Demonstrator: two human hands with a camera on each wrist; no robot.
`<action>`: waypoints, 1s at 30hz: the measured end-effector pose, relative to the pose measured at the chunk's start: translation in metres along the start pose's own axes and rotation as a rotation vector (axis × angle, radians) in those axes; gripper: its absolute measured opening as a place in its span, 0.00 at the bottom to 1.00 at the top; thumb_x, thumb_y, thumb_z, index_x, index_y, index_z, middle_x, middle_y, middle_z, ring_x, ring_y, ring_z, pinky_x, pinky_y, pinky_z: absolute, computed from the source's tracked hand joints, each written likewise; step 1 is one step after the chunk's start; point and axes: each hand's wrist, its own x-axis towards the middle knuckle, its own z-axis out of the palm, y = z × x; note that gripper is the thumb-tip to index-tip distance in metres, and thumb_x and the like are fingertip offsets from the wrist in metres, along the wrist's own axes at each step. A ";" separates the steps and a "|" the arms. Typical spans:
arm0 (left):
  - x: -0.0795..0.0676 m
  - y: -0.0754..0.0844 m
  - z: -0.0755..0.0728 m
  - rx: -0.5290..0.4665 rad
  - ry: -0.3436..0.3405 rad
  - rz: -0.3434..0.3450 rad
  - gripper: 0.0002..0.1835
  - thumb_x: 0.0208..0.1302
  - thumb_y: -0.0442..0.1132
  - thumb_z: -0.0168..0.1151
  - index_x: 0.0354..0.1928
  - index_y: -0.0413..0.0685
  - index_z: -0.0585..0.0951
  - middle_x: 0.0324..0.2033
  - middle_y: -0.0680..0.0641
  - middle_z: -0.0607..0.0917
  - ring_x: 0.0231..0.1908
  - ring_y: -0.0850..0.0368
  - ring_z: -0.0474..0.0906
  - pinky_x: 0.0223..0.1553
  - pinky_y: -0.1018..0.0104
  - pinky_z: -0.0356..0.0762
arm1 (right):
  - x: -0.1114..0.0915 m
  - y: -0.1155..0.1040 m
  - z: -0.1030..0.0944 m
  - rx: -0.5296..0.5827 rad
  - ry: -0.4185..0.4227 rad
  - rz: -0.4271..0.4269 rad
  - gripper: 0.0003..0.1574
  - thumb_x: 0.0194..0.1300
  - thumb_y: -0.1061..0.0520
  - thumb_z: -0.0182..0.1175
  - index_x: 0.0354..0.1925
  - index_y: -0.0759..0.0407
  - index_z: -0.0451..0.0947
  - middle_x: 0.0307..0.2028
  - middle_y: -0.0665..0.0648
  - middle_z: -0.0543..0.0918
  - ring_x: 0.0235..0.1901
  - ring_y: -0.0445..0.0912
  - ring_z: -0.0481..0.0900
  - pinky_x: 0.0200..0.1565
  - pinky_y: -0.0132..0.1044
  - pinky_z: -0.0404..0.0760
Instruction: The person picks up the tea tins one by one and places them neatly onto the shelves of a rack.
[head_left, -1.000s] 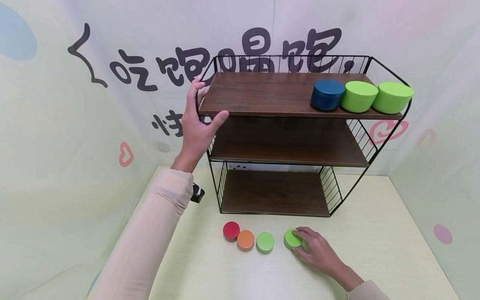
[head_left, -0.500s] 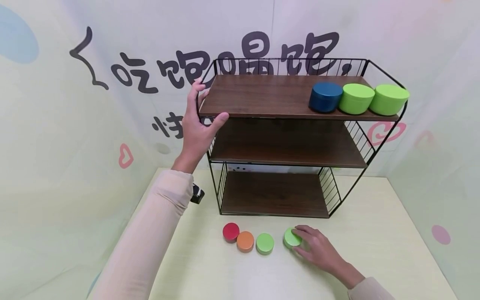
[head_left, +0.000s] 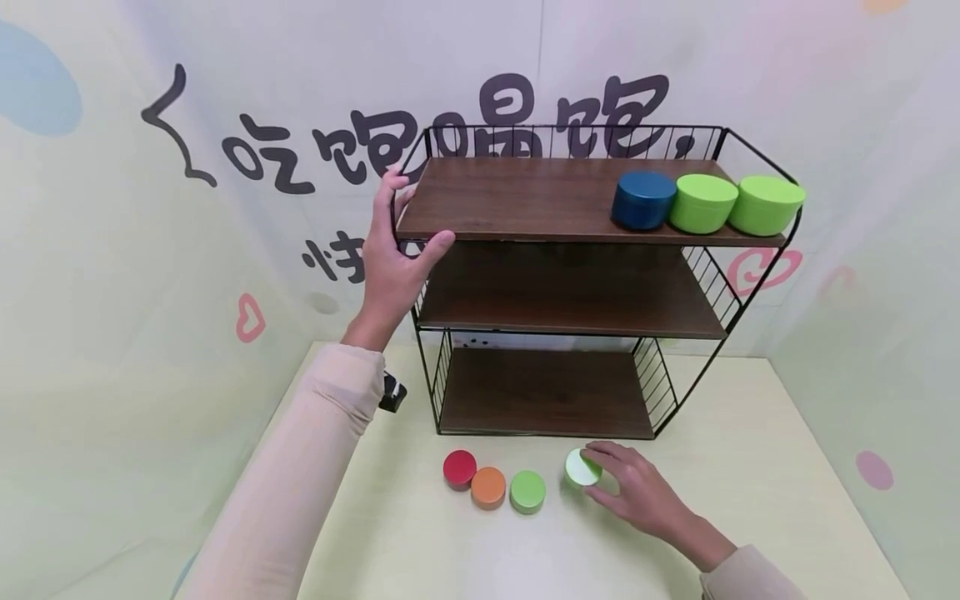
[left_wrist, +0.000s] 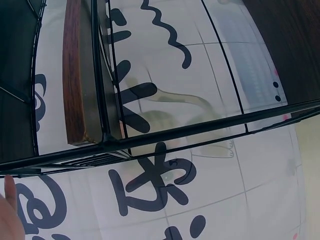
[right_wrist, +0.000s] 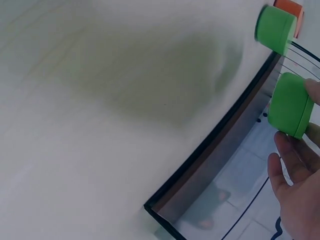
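Note:
My left hand (head_left: 392, 271) grips the upper left corner of a three-tier shelf rack (head_left: 517, 196), fingers around the black wire side and thumb along the top board's front edge. Only a bit of that hand (left_wrist: 9, 215) enters the left wrist view, beside the dark frame. In front of the rack my right hand (head_left: 637, 492) pinches a round green tin (head_left: 576, 469) between thumb and fingers. Its lid catches the light and leans slightly. The right wrist view shows this tin (right_wrist: 289, 105) held by the fingertips, lower fingers loosely bent.
On the table, left of the held tin, stand a green tin (head_left: 528, 492), an orange tin (head_left: 488, 488) and a red tin (head_left: 459, 470). A blue tin (head_left: 643, 200) and two larger green tins (head_left: 703, 204) line the top shelf's right end. Printed curtains surround the table.
The green tin in my right hand has tilted and shifted slightly up and left, and its lid now shines. My left hand keeps its grip on the rack; the head view has moved slightly.

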 end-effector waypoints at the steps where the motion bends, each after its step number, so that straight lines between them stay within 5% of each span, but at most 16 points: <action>1: 0.000 0.000 0.000 0.002 -0.001 0.000 0.49 0.57 0.65 0.67 0.66 0.35 0.63 0.73 0.40 0.62 0.69 0.43 0.66 0.66 0.65 0.60 | 0.001 -0.001 -0.001 -0.001 0.000 -0.003 0.34 0.44 0.54 0.80 0.50 0.64 0.83 0.49 0.59 0.84 0.48 0.54 0.83 0.46 0.47 0.82; 16: -0.001 0.002 0.000 0.010 -0.005 0.000 0.47 0.59 0.64 0.67 0.66 0.35 0.63 0.73 0.39 0.61 0.68 0.41 0.66 0.65 0.65 0.61 | 0.023 -0.009 -0.025 -0.040 0.026 -0.124 0.34 0.43 0.53 0.80 0.50 0.62 0.83 0.48 0.59 0.84 0.44 0.52 0.84 0.42 0.51 0.83; 30: -0.001 0.001 -0.001 0.007 -0.010 -0.002 0.44 0.60 0.59 0.68 0.66 0.35 0.63 0.73 0.39 0.61 0.68 0.43 0.67 0.64 0.64 0.62 | 0.057 -0.016 -0.059 -0.050 0.021 -0.241 0.35 0.44 0.51 0.80 0.51 0.63 0.83 0.48 0.59 0.84 0.42 0.49 0.81 0.40 0.43 0.81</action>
